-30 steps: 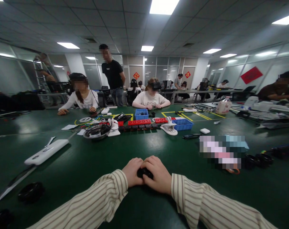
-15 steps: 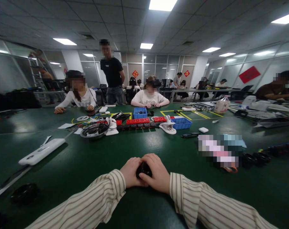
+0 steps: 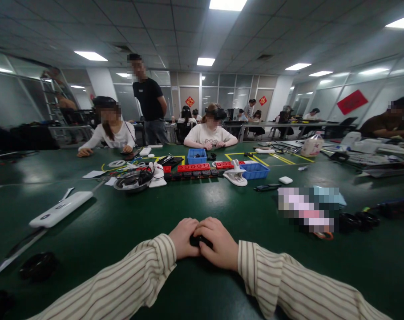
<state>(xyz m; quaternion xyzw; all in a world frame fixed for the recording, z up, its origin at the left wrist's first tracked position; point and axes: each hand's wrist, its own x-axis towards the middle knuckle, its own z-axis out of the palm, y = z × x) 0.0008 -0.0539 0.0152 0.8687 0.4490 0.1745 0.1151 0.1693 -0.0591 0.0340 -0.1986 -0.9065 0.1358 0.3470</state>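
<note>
My left hand (image 3: 183,237) and my right hand (image 3: 216,242) are pressed together low in the middle of the green table (image 3: 122,231). Both are curled around a small black object (image 3: 197,240), and only a sliver of it shows between the fingers. Striped sleeves cover both forearms. The knuckles face away from me and the fingertips are tucked under.
A white power strip (image 3: 60,209) lies to the left and a black disc (image 3: 38,266) sits at the near left. Red and black parts (image 3: 193,168), blue bins (image 3: 254,170) and a bowl of cables (image 3: 132,181) line the table's middle. Other people sit and stand across the table.
My hands have closed more tightly over the black object, which showed more half a second ago. The standing person has shifted left.
</note>
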